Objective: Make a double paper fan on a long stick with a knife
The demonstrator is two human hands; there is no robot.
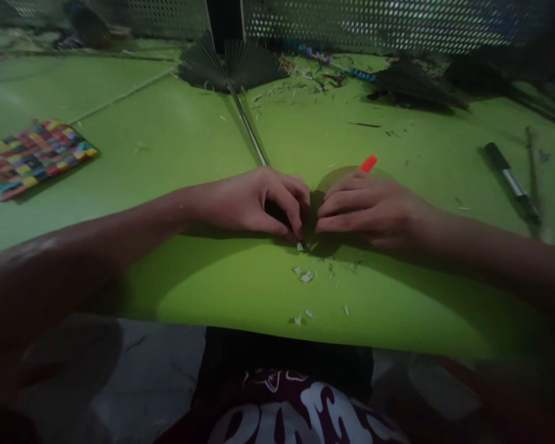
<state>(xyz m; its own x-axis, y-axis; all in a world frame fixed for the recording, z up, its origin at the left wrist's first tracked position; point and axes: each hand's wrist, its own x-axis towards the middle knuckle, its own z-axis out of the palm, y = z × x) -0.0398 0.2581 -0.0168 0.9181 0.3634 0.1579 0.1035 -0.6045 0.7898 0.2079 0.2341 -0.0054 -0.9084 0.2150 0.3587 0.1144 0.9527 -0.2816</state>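
"What do we have here?"

"Two hands at work over a green table. The left hand pinches the stem of a black fan, thumb against fingers, the pale tip poking out just below them. The fan itself lies toward the far side."

"And the right hand?"

"Fingers curled closed, near the left fingertips, around what we take to be a red tool. Only its ribbed end shows; whether there is a blade, we cannot tell. Pale chips lie scattered near the stem's tip."

"How do we do this well?"

"We would pin the stem firmly to the table, set the left fingertips back from the tip, and take light strokes pointed away from them, turning the stem a little between strokes."

"Any writing?"

"Big pale letters on the shirt, perhaps 'PIN', but the lower edge cuts the word off. We find no readable label on the marker at right, no brand on the tool, and no letters on the woven fan at left."
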